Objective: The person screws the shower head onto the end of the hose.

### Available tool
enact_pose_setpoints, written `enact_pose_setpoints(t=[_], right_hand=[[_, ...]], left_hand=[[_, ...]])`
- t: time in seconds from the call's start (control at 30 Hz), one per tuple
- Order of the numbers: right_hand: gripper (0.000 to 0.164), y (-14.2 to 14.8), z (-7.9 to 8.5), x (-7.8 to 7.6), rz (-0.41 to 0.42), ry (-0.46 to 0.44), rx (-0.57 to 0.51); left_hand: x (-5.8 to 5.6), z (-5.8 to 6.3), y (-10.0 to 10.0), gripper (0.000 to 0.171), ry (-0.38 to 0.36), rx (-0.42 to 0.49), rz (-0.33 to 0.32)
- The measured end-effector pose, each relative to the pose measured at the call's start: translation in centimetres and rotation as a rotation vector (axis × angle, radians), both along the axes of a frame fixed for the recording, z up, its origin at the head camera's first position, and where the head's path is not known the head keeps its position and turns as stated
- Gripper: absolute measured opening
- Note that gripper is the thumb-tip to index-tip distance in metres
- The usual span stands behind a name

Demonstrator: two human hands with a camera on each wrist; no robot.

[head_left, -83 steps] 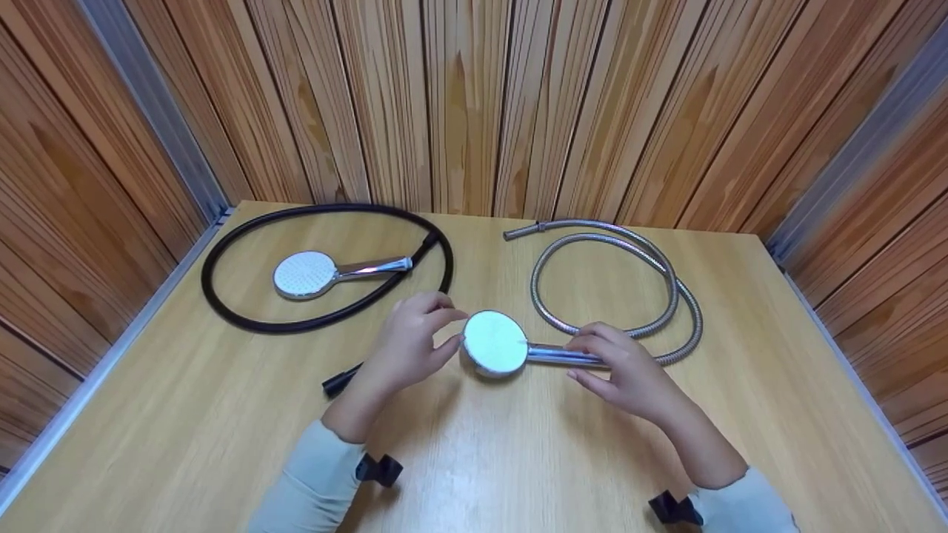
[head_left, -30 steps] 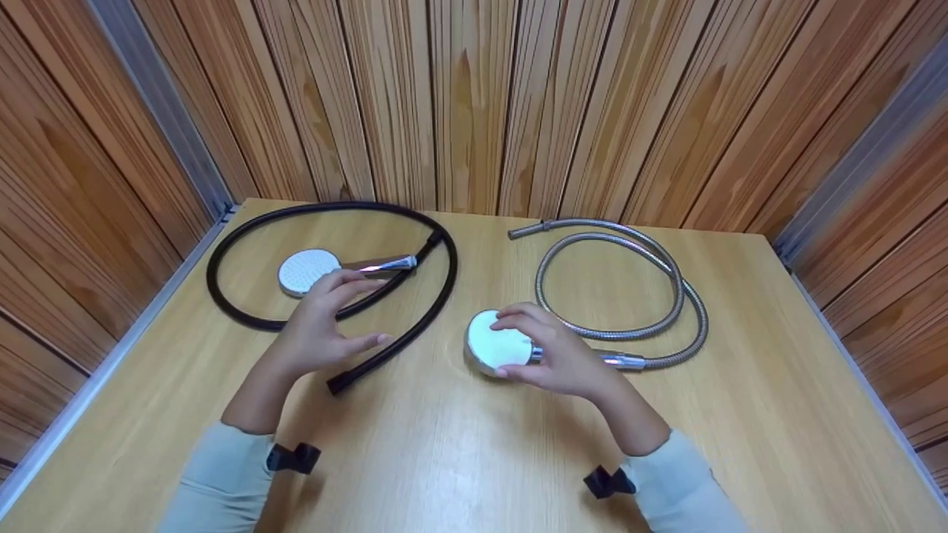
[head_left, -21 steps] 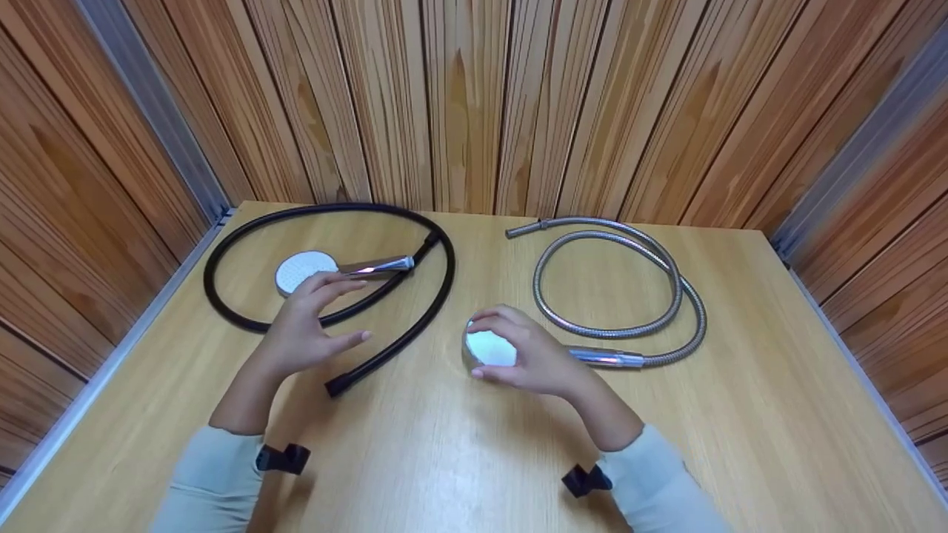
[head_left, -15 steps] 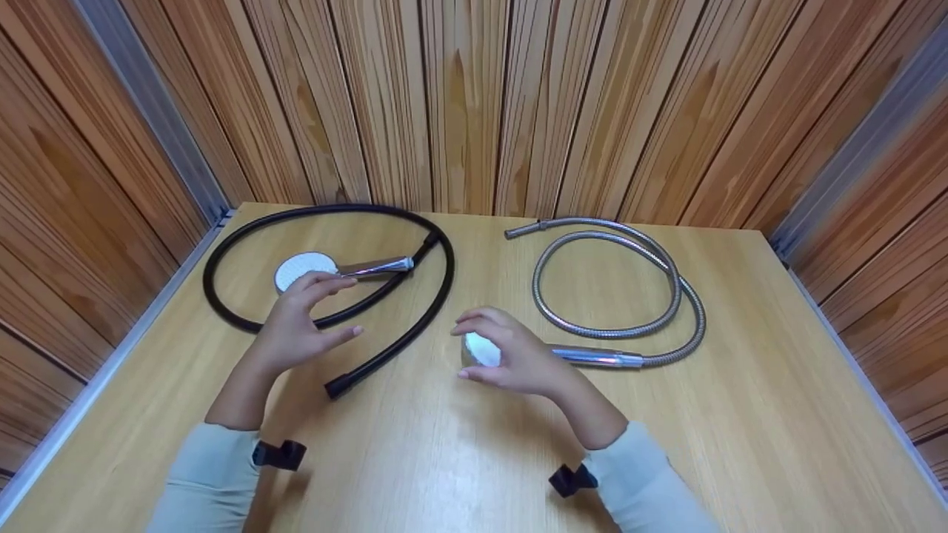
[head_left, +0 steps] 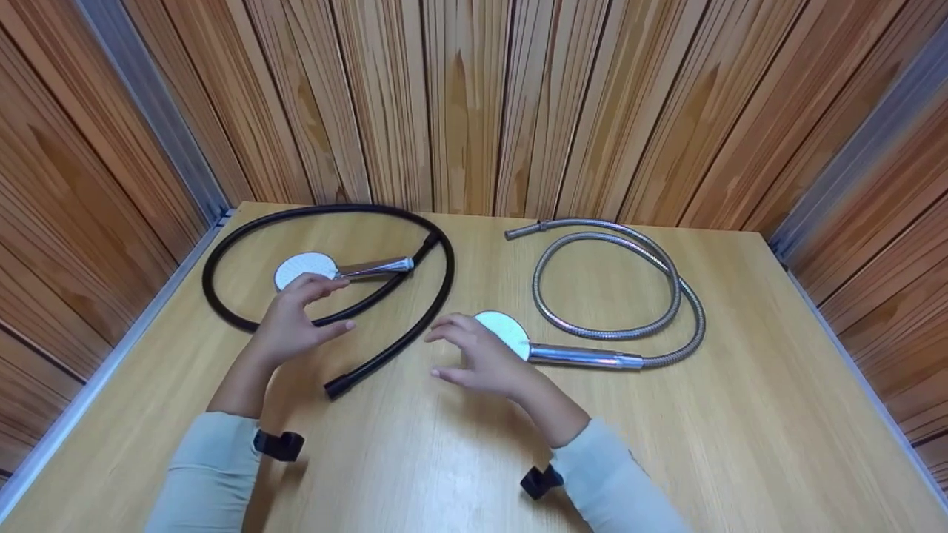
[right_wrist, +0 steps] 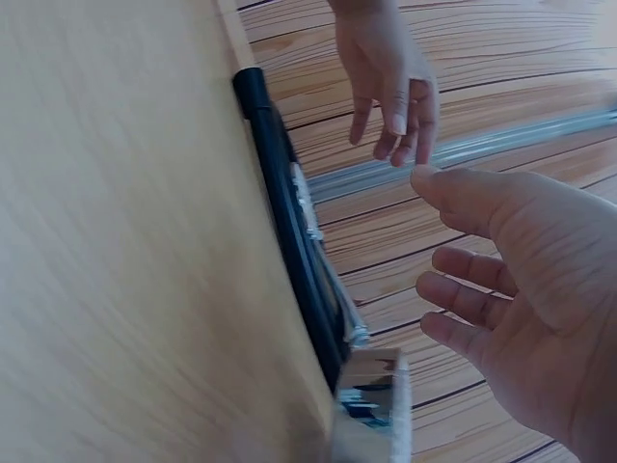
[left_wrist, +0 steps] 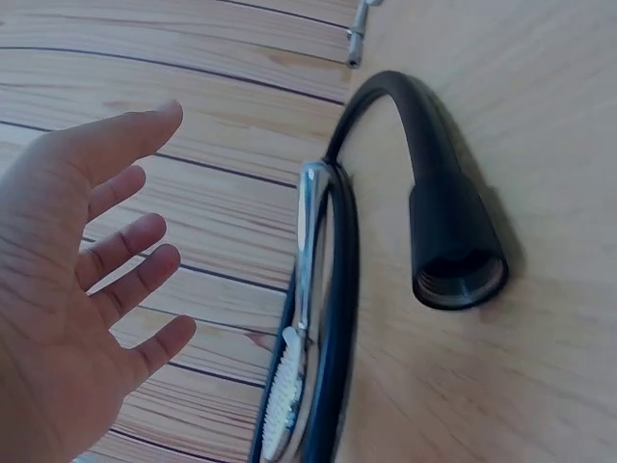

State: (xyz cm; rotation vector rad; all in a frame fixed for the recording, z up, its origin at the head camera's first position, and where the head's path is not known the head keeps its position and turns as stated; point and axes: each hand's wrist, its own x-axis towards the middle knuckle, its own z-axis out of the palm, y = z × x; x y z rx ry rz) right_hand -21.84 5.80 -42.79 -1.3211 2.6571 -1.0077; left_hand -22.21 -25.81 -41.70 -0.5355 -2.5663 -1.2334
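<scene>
My left hand (head_left: 285, 326) hovers over the near side of a black shower hose (head_left: 341, 386), its fingers spread and holding nothing. Beside its fingertips lies a shower head (head_left: 298, 266) with a white face and chrome handle, inside the hose's loop; its handle end lies across the hose. In the left wrist view the hose's threaded end (left_wrist: 458, 251) faces the camera. My right hand (head_left: 478, 357), fingers apart and holding nothing, is in front of a second shower head (head_left: 511, 333), covering part of its face. That head's chrome handle meets a coiled metal hose (head_left: 622, 334).
A wooden table (head_left: 415, 459) carries everything, with wood-panelled walls (head_left: 466, 111) behind and at both sides. The metal hose's loose end (head_left: 522, 231) points left near the back edge. Black wrist cameras (head_left: 280, 446) sit on both sleeves.
My right hand has moved left from the second shower head's handle, across its face, to its left side. My left hand has left that head and shifted left towards the first one.
</scene>
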Motion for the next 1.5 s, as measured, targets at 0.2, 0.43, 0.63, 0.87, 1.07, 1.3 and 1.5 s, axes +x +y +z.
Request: enact_pose_setpoints(t=[0.2, 0.43, 0.63, 0.87, 1.07, 1.3, 1.5], right_hand=[[0.039, -1.4, -0.8, -0.3, -0.006, -0.026, 0.072], [0.04, -2.8, -1.2, -0.9, -0.015, -0.027, 0.116], [0.038, -3.7, -1.7, -1.4, -0.042, -0.023, 0.134], [0.039, -4.7, -2.4, -1.6, -0.056, -0.034, 0.142], [0.039, -5.3, -2.7, -1.9, -0.069, -0.032, 0.12], [0.039, -5.8, -3.3, -2.0, -0.067, -0.038, 0.099], [0.038, -5.9, -3.7, -2.1, -0.086, -0.056, 0.089]], left_hand=[[-0.8, -0.2, -0.6, 0.055, -0.086, 0.035, 0.006], [-2.3, 0.0, -0.5, 0.056, -0.103, -0.044, 0.006], [-3.4, -0.4, -0.6, 0.056, -0.102, -0.112, 0.006], [-4.6, -0.8, -0.8, 0.054, -0.12, -0.168, 0.012], [-5.9, -0.8, -1.1, 0.05, -0.095, -0.092, 0.025], [-6.8, -1.2, -1.4, 0.048, -0.15, -0.045, 0.043], [-7.6, -1.9, -1.6, 0.048, -0.209, -0.027, 0.06]])
